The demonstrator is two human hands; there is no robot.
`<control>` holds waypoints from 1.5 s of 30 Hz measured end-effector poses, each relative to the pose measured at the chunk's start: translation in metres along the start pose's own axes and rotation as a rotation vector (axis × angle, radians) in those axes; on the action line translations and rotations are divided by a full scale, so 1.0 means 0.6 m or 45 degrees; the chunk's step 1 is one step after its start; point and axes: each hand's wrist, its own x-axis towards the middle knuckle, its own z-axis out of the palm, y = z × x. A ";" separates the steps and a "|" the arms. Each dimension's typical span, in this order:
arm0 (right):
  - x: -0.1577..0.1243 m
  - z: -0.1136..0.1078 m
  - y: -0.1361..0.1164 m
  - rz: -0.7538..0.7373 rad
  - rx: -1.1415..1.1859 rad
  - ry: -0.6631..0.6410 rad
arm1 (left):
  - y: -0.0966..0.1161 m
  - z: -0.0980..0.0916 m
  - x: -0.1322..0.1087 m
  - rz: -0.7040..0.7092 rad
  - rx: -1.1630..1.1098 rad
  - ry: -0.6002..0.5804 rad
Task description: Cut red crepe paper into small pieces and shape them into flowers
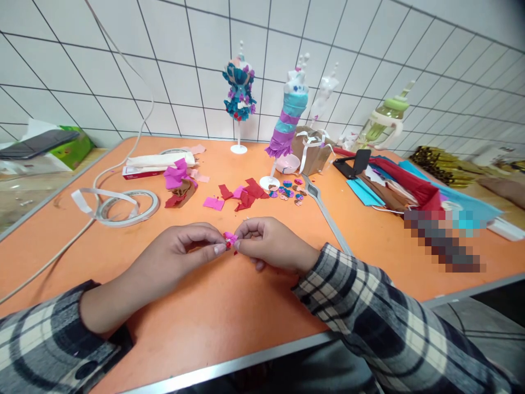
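Note:
Between both hands, above the orange table [213, 323], is a small pink and red crepe paper piece [231, 238]. My left hand [184, 246] pinches its left side with thumb and forefinger. On the right side, the thumb and fingertips of my right hand [270, 243] are closed on the same piece. Just beyond lie red paper scraps [251, 192] and a pink paper square [214, 203]. Several small blue, purple and peach paper pieces [289, 190] sit by the base of a mini mannequin [289, 112] wrapped in blue and purple paper.
A tape roll [153, 210] with a loose end lies at left, near a white cable [96, 186]. Crumpled pink and brown paper [178, 183] stands behind it. Farther back are a teal-dressed mannequin [239, 90], a paper bag [314, 153] and a bottle [383, 123]. Folded paper [422, 186] is at right.

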 end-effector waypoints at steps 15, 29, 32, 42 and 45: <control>-0.001 0.000 -0.001 -0.014 0.029 0.004 | -0.001 0.000 0.001 -0.035 0.059 -0.018; -0.003 0.014 0.000 -0.088 -0.069 0.086 | 0.008 -0.004 0.002 -0.036 0.288 0.116; -0.002 0.010 0.001 -0.208 -0.192 0.197 | 0.006 -0.005 0.001 -0.037 0.335 0.058; -0.002 0.009 -0.004 -0.112 -0.114 0.100 | 0.010 -0.003 0.004 0.019 0.329 0.014; -0.002 0.009 -0.003 -0.117 -0.119 0.086 | 0.011 -0.003 0.003 0.024 0.341 0.011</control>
